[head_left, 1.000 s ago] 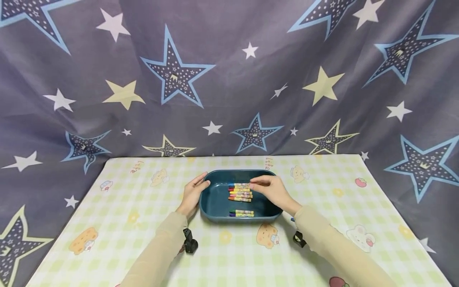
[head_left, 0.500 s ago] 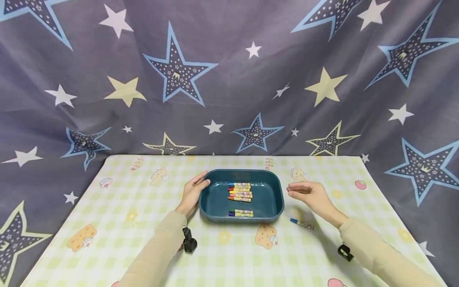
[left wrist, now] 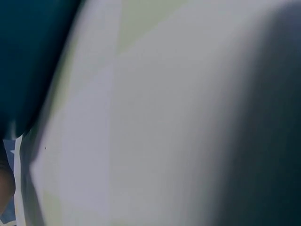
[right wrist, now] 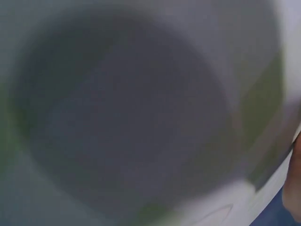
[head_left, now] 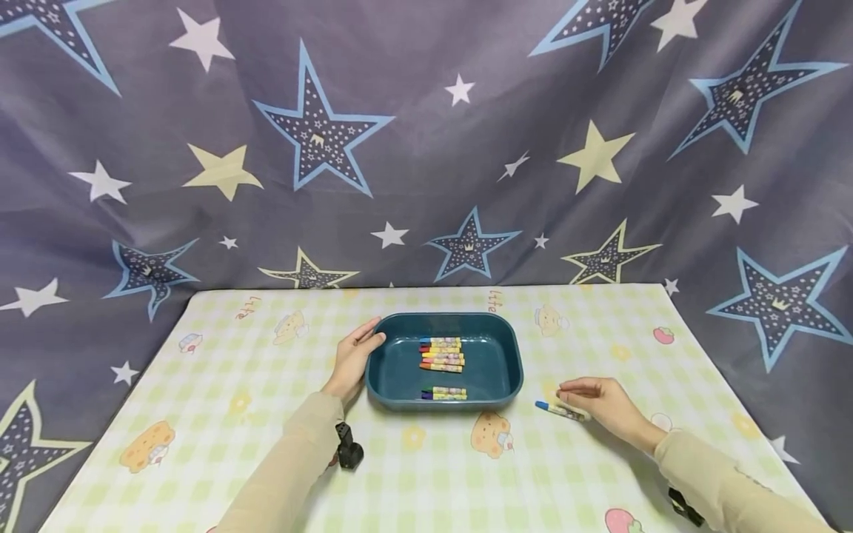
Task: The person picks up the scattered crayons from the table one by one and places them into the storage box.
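Note:
A dark teal tray (head_left: 493,377) stands on the table, and my left hand (head_left: 349,364) holds its left end, thumb at the rim and fingers along the outside. Inside lie several crayons (head_left: 441,354) side by side, with a green and a purple crayon (head_left: 444,394) apart nearer the front wall. To the right of the tray a blue crayon (head_left: 553,409) lies on the cloth. My right hand (head_left: 609,407) is at its right end, thumb and fingers bent towards it with a gap between them; contact cannot be made out. The left wrist view catches the tray's side (left wrist: 33,56).
A checked green-and-white cloth (head_left: 266,429) with printed cartoon figures covers the table. Behind it hangs a grey curtain (head_left: 413,178) with stars. Black wrist cameras (head_left: 349,446) sit under both sleeves. The right wrist view is mostly blurred cloth.
My right hand has left the crayons in the tray, moved right and come down beside the blue crayon on the cloth. The left hand has stayed on the tray.

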`<act>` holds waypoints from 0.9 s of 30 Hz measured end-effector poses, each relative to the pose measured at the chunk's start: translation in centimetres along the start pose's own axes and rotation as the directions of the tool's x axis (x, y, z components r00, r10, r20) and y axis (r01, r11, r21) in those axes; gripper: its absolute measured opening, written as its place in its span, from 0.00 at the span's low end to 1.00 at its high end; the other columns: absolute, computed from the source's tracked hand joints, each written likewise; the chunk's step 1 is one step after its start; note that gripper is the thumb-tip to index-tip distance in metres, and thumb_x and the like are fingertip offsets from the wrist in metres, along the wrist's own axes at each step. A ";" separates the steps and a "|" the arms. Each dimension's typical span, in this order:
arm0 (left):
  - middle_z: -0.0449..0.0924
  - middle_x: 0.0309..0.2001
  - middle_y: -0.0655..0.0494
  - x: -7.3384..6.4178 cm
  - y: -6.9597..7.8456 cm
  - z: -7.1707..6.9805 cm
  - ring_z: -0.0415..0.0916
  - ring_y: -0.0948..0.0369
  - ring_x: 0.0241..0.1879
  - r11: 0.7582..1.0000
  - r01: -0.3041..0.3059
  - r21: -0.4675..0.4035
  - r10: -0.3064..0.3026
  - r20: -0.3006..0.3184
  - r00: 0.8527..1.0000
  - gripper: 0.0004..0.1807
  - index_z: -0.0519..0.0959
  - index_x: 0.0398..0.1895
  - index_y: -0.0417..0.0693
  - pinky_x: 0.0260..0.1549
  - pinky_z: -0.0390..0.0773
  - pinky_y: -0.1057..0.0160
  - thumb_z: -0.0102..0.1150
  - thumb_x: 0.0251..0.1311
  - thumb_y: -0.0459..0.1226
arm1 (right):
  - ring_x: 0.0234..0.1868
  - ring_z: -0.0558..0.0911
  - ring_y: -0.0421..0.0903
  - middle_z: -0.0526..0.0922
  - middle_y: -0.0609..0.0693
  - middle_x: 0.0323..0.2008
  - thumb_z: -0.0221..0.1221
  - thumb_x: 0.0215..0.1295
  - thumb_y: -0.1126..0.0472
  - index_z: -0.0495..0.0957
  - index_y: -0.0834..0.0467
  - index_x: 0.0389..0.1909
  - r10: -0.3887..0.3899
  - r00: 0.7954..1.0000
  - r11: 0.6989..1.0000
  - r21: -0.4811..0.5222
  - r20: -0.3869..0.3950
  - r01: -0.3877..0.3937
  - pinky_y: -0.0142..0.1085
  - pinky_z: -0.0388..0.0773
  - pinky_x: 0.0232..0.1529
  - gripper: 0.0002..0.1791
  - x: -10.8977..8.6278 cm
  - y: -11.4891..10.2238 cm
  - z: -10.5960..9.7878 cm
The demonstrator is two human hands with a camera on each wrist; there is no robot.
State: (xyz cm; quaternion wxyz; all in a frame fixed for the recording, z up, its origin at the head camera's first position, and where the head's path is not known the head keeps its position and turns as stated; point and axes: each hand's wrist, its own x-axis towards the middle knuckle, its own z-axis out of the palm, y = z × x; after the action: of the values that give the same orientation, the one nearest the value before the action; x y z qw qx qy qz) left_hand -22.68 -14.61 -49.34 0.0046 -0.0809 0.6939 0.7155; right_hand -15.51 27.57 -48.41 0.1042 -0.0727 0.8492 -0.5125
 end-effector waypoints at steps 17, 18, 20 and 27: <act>0.66 0.64 0.54 -0.1 0.0 0.0 0.60 0.60 0.65 1.000 0.003 -0.010 -0.003 0.001 1.000 0.25 0.70 0.61 0.50 0.62 0.63 0.62 0.57 0.58 0.38 | 0.38 0.83 0.40 0.85 0.52 0.39 0.67 0.48 0.62 0.84 0.57 0.38 -0.135 0.989 0.959 -0.258 -0.064 0.114 0.26 0.79 0.39 0.13 -1.3 0.7 1.2; 0.66 0.64 0.54 -0.1 0.0 0.0 0.59 0.60 0.66 1.000 0.005 -0.007 -0.004 0.008 1.000 0.25 0.70 0.62 0.50 0.63 0.63 0.62 0.57 0.58 0.38 | 0.36 0.83 0.38 0.85 0.52 0.39 0.67 0.48 0.62 0.84 0.57 0.37 -0.131 0.989 0.960 -0.256 -0.067 0.109 0.25 0.78 0.37 0.12 -1.2 0.7 1.2; 0.65 0.64 0.54 -0.1 0.0 0.0 0.58 0.60 0.66 1.000 0.003 -0.003 -0.003 0.012 1.000 0.26 0.69 0.62 0.49 0.63 0.62 0.61 0.57 0.58 0.38 | 0.34 0.83 0.36 0.85 0.52 0.38 0.66 0.49 0.62 0.84 0.56 0.36 -0.131 0.988 0.961 -0.253 -0.078 0.108 0.25 0.78 0.36 0.11 -1.1 0.7 1.2; 0.66 0.64 0.53 -0.1 -0.1 0.1 0.60 0.58 0.65 1.000 0.000 -0.007 0.000 -0.005 1.000 0.27 0.69 0.62 0.48 0.63 0.62 0.60 0.58 0.58 0.39 | 0.32 0.82 0.35 0.85 0.52 0.36 0.66 0.50 0.64 0.84 0.57 0.35 -0.131 0.987 0.965 -0.239 -0.096 0.104 0.25 0.78 0.35 0.09 -0.6 0.5 1.2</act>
State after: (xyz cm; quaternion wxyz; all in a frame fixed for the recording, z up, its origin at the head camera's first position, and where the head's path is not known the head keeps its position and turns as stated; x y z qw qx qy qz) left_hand -22.60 -14.52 -49.45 0.0024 -0.0828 0.6914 0.7177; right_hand -14.66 26.88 -49.33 0.0170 -0.1062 0.9022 -0.4176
